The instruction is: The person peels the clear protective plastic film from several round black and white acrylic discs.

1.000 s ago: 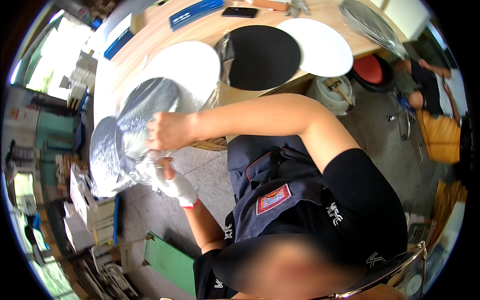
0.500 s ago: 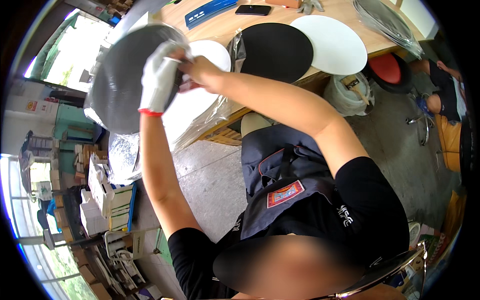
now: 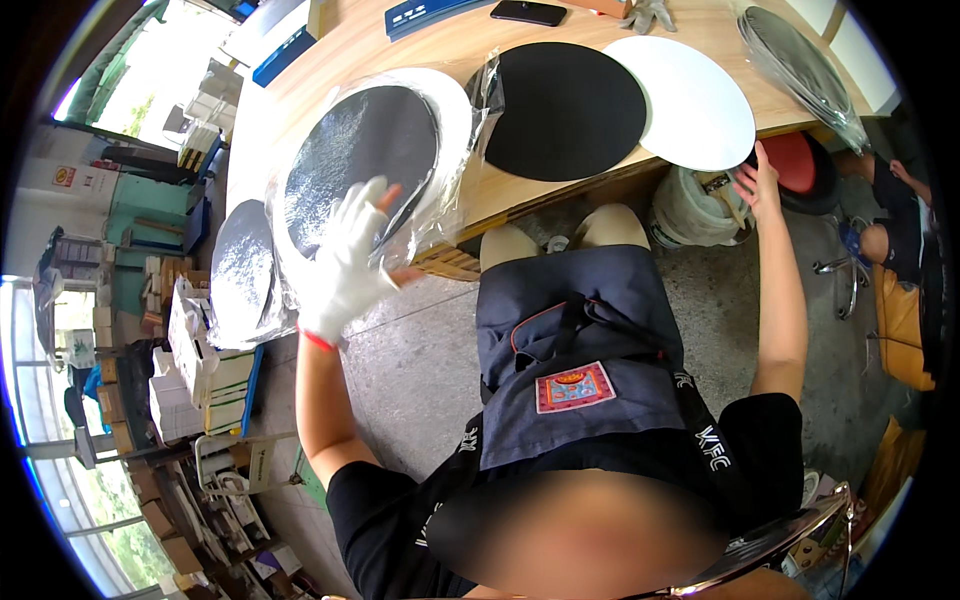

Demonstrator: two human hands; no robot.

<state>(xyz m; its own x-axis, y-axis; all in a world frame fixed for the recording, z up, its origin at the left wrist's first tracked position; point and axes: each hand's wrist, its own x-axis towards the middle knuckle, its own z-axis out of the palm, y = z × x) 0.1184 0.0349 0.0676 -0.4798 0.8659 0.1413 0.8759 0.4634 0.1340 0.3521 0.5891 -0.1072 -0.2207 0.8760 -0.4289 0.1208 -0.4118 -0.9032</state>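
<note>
My left hand (image 3: pixel 352 262), in a white glove with a red cuff, is open with fingers spread over a plastic-wrapped dark round disc (image 3: pixel 365 140). That disc lies on a larger white disc in clear film at the table's left; whether the glove touches it I cannot tell. My bare right hand (image 3: pixel 762 188) is at the near right edge of a white round disc (image 3: pixel 695 100), its fingers apart. Between the two lies a black round disc (image 3: pixel 560 110), slightly under the white one, with crumpled clear film at its left side.
A second wrapped disc (image 3: pixel 243 265) sits at the left table edge. More wrapped discs (image 3: pixel 800 70) lie at the far right. A bucket with a brush (image 3: pixel 695 208) stands below the table, beside a red-seated stool (image 3: pixel 805 165). A phone (image 3: pixel 528 12) and grey glove (image 3: pixel 650 14) lie farther back.
The wrapped dark disc, raised at the left before, now lies flat on the stack. My hands have parted: the right swung across to the white disc, the left came lower and spread its fingers.
</note>
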